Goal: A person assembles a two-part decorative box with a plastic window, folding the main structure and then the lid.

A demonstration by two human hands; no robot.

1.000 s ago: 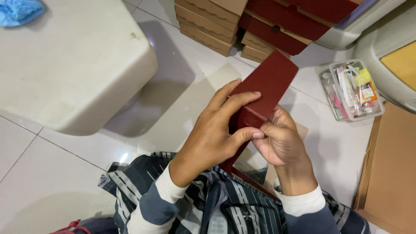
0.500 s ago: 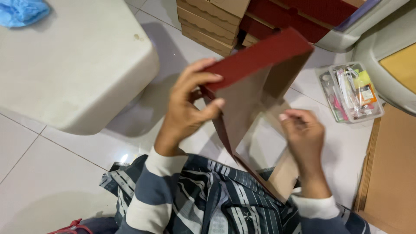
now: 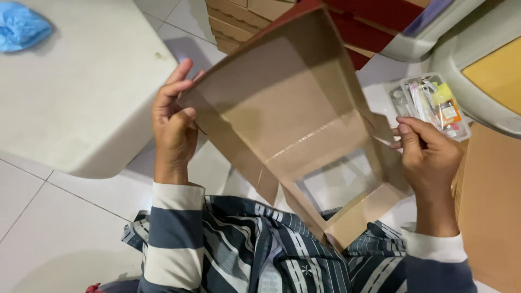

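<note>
I hold an unfolded cardboard box blank [image 3: 282, 103], brown on the inside and dark red on the outside, spread open in front of me. A clear plastic window [image 3: 339, 182] is set in its lower panel. My left hand [image 3: 173, 125] grips the blank's left edge, thumb on the inside. My right hand [image 3: 429, 154] pinches the right side flap. The blank tilts up away from me above my lap, which is covered by striped cloth [image 3: 260, 244].
A white table [image 3: 81, 92] stands at the left with a blue crumpled bag [image 3: 21, 27] on it. Stacked red and brown flat boxes [image 3: 374, 16] lie behind. A clear plastic case of small items [image 3: 434, 103] sits on the tiled floor, brown cardboard [image 3: 494, 206] at the right.
The folded red box has been pulled open and flattened out. My hands moved apart, left hand to the left edge and right hand to the right flap.
</note>
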